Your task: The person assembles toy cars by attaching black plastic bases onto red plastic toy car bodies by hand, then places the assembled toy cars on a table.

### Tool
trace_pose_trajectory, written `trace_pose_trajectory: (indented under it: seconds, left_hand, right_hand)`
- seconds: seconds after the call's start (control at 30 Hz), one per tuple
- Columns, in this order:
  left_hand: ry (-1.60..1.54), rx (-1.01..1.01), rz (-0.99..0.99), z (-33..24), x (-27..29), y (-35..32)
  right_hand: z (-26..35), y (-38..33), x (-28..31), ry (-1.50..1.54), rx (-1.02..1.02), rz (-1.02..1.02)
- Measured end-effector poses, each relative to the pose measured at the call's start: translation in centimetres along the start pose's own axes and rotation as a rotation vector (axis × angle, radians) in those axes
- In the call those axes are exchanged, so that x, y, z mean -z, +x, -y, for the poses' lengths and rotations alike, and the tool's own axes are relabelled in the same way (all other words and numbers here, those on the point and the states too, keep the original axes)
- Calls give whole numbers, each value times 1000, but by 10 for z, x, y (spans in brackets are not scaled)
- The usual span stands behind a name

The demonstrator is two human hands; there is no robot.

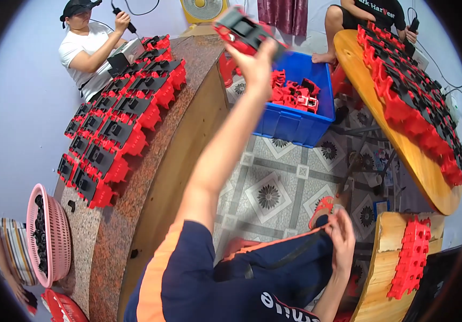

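Observation:
My left hand (255, 67) is raised at the end of an outstretched arm, gripping a red and black plastic toy car part (247, 33), slightly blurred. Below and to the right of it stands a blue plastic crate (295, 129) with several loose red and black parts (295, 96) in it. My right hand (341, 236) hangs over my knee, its fingers loosely bent and apart, with nothing visible in them.
Rows of red and black parts (115, 131) cover the stone-topped table (115, 236) at left; more (413, 96) line a wooden table (368, 80) at right. A pink basket (56, 241) holds black pieces. Red parts (411, 257) lie on a wooden board (384, 268). Other people sit nearby, two holding tools.

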State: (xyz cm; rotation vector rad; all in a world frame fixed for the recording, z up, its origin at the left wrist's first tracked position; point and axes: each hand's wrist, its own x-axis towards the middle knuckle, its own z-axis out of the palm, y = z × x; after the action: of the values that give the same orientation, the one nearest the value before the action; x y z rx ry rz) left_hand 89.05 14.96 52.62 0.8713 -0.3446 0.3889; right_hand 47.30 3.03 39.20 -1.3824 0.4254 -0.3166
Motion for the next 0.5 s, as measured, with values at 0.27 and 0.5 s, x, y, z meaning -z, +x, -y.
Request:
trace_pose_trajectory:
  seconds: [0.27,0.5]
  left_hand:
    - [585,403,-890,74,67,202]
    - [268,572,-1145,39,72,182]
  right_hand:
    - [-38,-76,46,-156,-298,-429]
    - [-26,-89,44,-236,-380,-483]
